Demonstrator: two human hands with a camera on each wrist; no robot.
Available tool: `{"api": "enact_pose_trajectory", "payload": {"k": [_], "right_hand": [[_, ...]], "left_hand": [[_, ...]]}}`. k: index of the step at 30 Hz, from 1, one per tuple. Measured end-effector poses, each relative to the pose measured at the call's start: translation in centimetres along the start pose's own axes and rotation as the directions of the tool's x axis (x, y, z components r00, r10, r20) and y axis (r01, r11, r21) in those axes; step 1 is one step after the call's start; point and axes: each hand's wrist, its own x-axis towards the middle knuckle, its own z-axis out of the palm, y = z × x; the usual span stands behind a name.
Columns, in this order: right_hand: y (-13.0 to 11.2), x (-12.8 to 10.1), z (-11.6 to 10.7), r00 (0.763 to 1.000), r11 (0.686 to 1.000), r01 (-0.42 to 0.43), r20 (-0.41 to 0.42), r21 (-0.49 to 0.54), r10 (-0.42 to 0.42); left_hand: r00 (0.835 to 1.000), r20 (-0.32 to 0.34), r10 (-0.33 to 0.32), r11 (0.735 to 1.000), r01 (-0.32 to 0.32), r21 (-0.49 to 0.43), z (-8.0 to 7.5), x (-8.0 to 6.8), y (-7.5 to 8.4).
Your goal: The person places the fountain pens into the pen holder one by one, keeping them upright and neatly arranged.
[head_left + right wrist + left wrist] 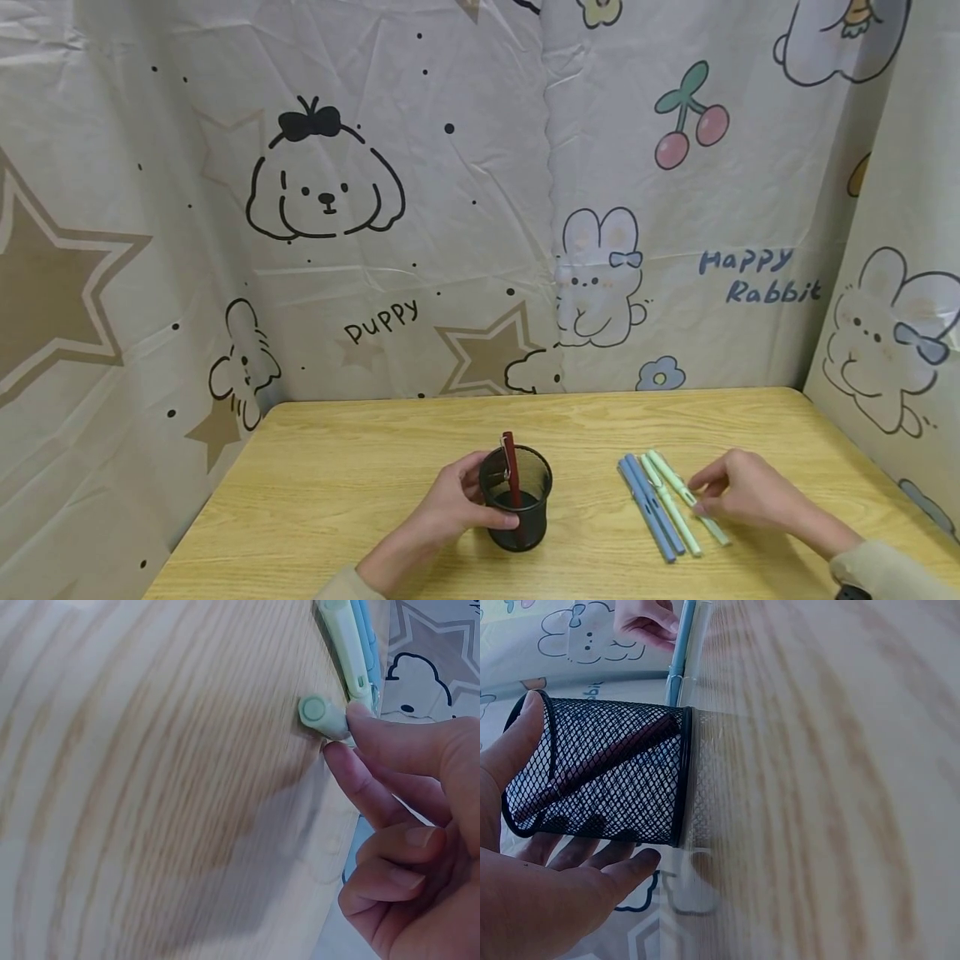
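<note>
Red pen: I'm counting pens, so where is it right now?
The red pen leans inside the black mesh cup held in the left grip, in the head view's lower half, just right of centre, left of the blue pens.

Pen holder [531, 527] (one pen [512, 467] inside) stands left of four pens [672, 505]

Table (wood-grained) [337, 467], mesh cup [531, 525], pens [672, 508]

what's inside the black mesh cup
One dark red pen leans inside the mesh cup, clip end up. In the head view, the cup's near wall covers part of its bottom, so small items there can't be ruled out.
</note>
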Motion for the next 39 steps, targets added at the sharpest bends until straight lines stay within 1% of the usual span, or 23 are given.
{"api": "enact_pose_trajectory", "payload": {"k": [7, 11, 14, 18, 20, 25, 33, 39], "right_hand": [[0.9, -0.5, -0.7, 0.998, 0.999, 0.039, 0.04, -0.009, -0.039], [1.3, -0.7, -0.9, 0.997, 0.998, 0.057, 0.057, 0.005, -0.058], [1.4, -0.8, -0.9, 0.996, 0.998, 0.06, 0.061, 0.004, -0.06], [1.4, -0.8, -0.8, 0.998, 0.999, 0.032, 0.055, -0.008, -0.031], [1.4, -0.8, -0.8, 0.998, 0.999, 0.03, 0.05, -0.011, -0.03], [1.5, -0.9, -0.7, 0.997, 0.999, 0.054, 0.047, -0.008, -0.054], [1.6, -1.1, -1.0, 0.992, 0.995, 0.1, 0.084, -0.019, -0.098], [1.4, -1.2, -1.1, 0.992, 0.996, 0.088, 0.091, -0.027, -0.086]], "left_hand": [[1.0, 0.006, 0.006, 1.0, -0.006, -0.006, 0.0, 0.0, -0.1], [1.0, 0.005, 0.005, 1.0, -0.005, -0.008, 0.0, 0.0, -0.1], [1.0, 0.005, 0.006, 1.0, -0.006, -0.009, -0.1, 0.0, -0.1], [1.0, -0.001, 0.009, 1.0, -0.009, -0.008, -0.1, -0.1, 0.0], [1.0, -0.002, 0.008, 1.0, -0.008, -0.006, -0.1, -0.1, 0.0], [1.0, 0.001, 0.001, 1.0, -0.001, -0.003, 0.0, 0.0, 0.0], [1.0, 0.001, -0.002, 1.0, 0.002, 0.001, 0.0, -0.1, 0.1], [1.0, 0.003, 0.003, 1.0, -0.003, 0.002, 0.0, 0.0, 0.0]]}}
